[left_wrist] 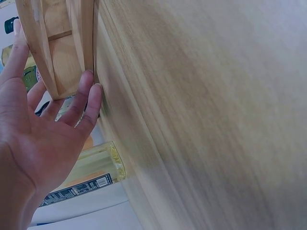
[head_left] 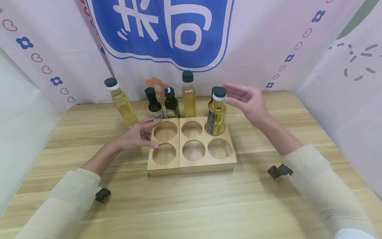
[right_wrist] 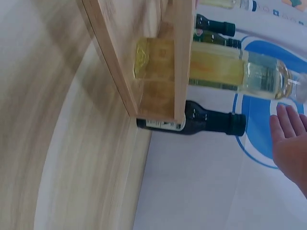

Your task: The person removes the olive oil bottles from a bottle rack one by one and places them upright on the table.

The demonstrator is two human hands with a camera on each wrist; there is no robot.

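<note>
A wooden rack [head_left: 194,170] with several round holes lies on the table. In its back right hole stands a bottle of yellow oil [head_left: 219,114], upright with a dark cap; through the open side in the right wrist view, its base shows inside the rack. Just right of that cap, my right hand [head_left: 247,102] has its fingers extended and grips nothing. My left hand [head_left: 134,135] rests against the rack's left end, thumb and forefinger spread along the top edge. More of its fingers touch the end in the left wrist view, where the palm [left_wrist: 41,139] faces the camera.
Behind the rack stand two small dark bottles [head_left: 154,105], a tall oil bottle [head_left: 189,99] and another dark bottle [right_wrist: 211,120], partly hidden in the head view. One more oil bottle [head_left: 123,106] is behind my left hand. A printed cloth [head_left: 247,39] hangs along the table's back edge.
</note>
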